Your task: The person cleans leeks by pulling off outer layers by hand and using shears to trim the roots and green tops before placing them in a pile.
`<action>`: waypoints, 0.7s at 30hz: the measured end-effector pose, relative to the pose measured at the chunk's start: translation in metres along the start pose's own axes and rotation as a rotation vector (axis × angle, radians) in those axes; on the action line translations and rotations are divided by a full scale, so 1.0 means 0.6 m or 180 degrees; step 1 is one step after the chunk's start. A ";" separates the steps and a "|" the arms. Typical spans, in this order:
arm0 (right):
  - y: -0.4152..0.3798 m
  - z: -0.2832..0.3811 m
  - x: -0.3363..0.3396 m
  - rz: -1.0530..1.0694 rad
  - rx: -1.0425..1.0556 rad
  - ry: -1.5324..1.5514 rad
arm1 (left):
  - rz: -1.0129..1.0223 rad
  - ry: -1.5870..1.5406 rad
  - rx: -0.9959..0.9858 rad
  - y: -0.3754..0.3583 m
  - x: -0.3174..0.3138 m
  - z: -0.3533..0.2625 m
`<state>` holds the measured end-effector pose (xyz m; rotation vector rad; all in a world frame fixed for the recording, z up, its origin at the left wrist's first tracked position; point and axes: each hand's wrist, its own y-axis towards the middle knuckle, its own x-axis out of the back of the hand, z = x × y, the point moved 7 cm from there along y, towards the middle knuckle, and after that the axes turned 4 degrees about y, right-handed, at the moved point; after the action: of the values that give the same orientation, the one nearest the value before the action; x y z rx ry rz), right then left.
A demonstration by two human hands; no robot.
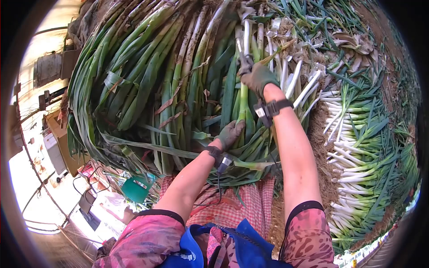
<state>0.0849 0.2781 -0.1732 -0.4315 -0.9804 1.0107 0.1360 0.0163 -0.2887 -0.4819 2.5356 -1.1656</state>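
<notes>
In the head view, my left hand (230,134), in a dark work glove, is closed around the green lower part of a leek (243,99), whose white end points away from me. Farther up, my right hand (259,79), gloved too, grips a dark grey air blow gun (245,63) with a thin nozzle lying close beside the white shaft. Parts of the gun are hidden by the fingers. A large heap of untrimmed leeks (147,76), with soil-stained stalks and long green leaves, lies under and left of my hands.
Cleaned leeks (348,174) with bright white ends lie in a long row to the right. Loose peelings and roots (286,31) are scattered at the top. A green plastic container (136,189) stands at lower left. Each wrist carries a strapped device; a cable (219,190) hangs from the left one.
</notes>
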 end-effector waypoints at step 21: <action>-0.139 -0.224 -0.204 -0.0079 -0.0198 0.1882 | -0.2310 0.3102 0.0429 -0.088 0.306 -0.321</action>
<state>0.2192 0.1475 -0.2435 -0.7185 -0.4826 0.7629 -0.0982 0.0350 -0.1529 -1.0590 3.1004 -2.2571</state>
